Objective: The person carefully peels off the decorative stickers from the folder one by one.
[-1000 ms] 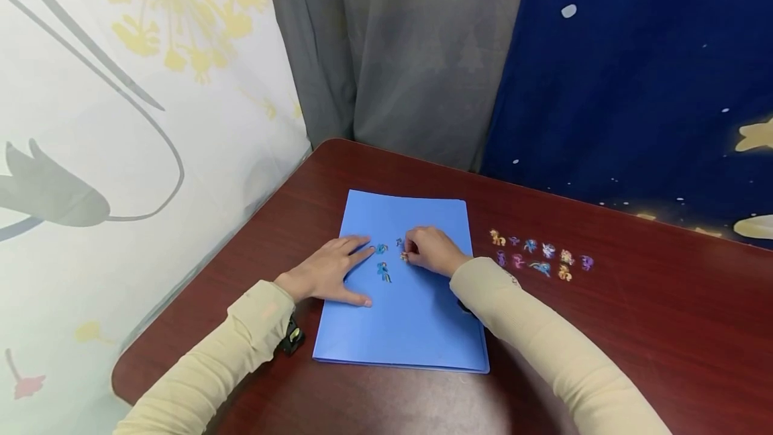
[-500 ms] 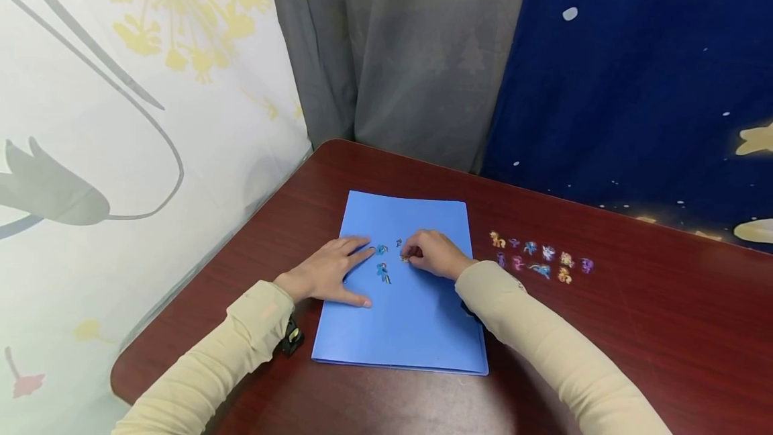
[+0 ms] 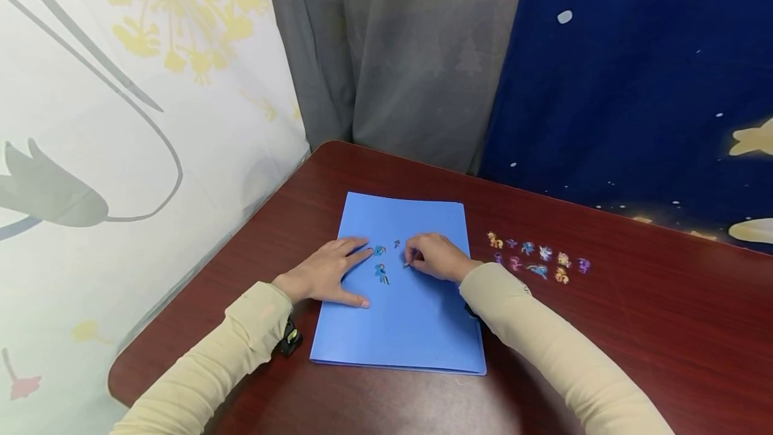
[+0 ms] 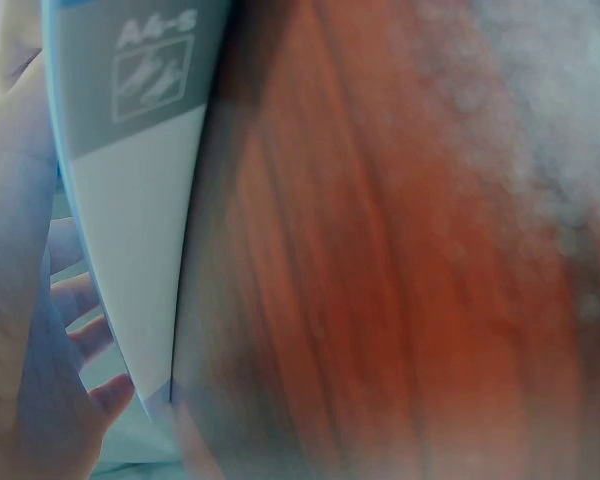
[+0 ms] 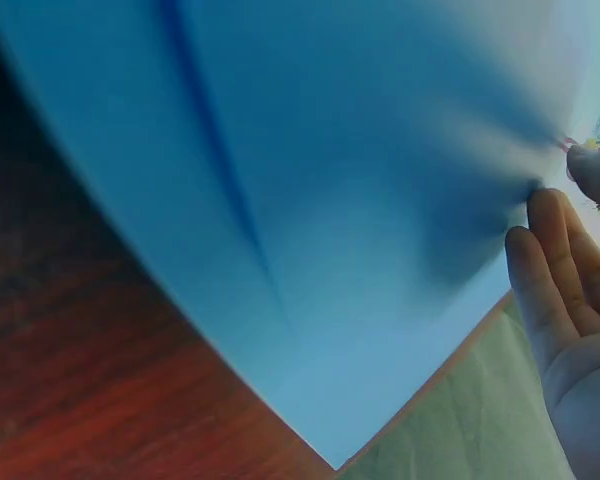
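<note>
My left hand [image 3: 326, 270] lies spread on the left part of the blue folder [image 3: 398, 327], its forefinger beside a blue pony sticker [image 3: 379, 250]. A second blue pony sticker [image 3: 382, 274] with a rainbow tail sits just below, and a small dark sticker [image 3: 396, 244] lies to the upper right. Thumb and fingers of my right hand [image 3: 437, 256] pinch a small orange pony sticker [image 3: 407, 264] close over the folder; the fingers hide most of it. In the right wrist view a colourful bit of sticker shows by the thumb.
Several more pony stickers [image 3: 537, 257] lie in two rows on the dark red table [image 3: 640, 327], right of the folder. Behind the table hang a grey curtain [image 3: 417, 72] and a dark blue curtain [image 3: 640, 86]. A white patterned cloth [image 3: 199, 153] borders the left edge.
My right hand has moved slightly down toward me, and the orange pony sticker, in plainer view earlier, is now mostly covered by its fingers. The left hand keeps its place.
</note>
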Tool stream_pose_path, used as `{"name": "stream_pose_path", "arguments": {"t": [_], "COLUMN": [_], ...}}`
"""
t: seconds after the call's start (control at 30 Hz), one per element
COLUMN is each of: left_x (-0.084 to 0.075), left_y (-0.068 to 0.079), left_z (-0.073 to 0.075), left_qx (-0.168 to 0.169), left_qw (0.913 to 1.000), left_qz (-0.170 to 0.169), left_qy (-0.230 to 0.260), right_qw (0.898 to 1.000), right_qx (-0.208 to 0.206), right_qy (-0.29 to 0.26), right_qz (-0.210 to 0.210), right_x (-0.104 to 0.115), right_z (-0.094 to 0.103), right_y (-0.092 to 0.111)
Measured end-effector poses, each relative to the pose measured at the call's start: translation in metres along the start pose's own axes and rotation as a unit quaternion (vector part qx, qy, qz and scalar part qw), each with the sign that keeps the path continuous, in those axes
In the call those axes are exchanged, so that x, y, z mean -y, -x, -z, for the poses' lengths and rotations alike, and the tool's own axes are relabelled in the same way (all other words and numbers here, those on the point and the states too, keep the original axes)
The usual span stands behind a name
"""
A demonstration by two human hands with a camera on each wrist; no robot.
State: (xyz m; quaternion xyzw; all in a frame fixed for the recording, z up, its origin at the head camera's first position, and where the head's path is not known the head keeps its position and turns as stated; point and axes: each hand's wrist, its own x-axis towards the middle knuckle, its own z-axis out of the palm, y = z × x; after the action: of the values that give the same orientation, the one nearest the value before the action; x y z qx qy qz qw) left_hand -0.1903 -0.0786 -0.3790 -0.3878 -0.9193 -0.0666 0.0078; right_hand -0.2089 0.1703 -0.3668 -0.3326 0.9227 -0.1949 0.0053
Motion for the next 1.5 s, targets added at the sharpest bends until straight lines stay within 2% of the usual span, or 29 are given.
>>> {"name": "stream_pose_path", "arguments": {"t": [0.17,0.37,0.57,0.73,0.9,1.23,1.5], "left_x": [0.0,0.0,0.001,0.001,0.0,-0.001,0.0], "left_y": [0.0,0.0,0.001,0.001,0.002,0.0,0.0], "left_z": [-0.001,-0.002,-0.002,0.0,0.001,0.0,0.0], "left_qx": [-0.005,-0.007,-0.004,-0.004,-0.003,-0.001,-0.007], "left_qw": [1.0,1.0,0.9999,0.9998,0.9999,0.9998,0.9998], "left_qz": [-0.004,-0.004,-0.002,-0.004,-0.002,-0.002,-0.005], "left_qy": [-0.001,0.002,0.01,0.017,0.015,0.018,0.02], "right_qw": [0.999,0.994,0.982,0.97,0.969,0.976,0.963], "right_qx": [0.004,-0.024,-0.055,-0.064,-0.064,-0.093,-0.122], "right_qy": [-0.04,-0.103,-0.178,-0.231,-0.23,-0.173,-0.167], "right_qz": [-0.007,-0.02,-0.027,-0.041,-0.06,-0.092,-0.173], "right_x": [-0.001,-0.008,-0.022,-0.038,-0.049,-0.066,-0.092], "right_z": [0.003,0.008,0.019,0.027,0.035,0.055,0.069], "right_y": [0.004,0.012,0.027,0.045,0.063,0.114,0.151]}}
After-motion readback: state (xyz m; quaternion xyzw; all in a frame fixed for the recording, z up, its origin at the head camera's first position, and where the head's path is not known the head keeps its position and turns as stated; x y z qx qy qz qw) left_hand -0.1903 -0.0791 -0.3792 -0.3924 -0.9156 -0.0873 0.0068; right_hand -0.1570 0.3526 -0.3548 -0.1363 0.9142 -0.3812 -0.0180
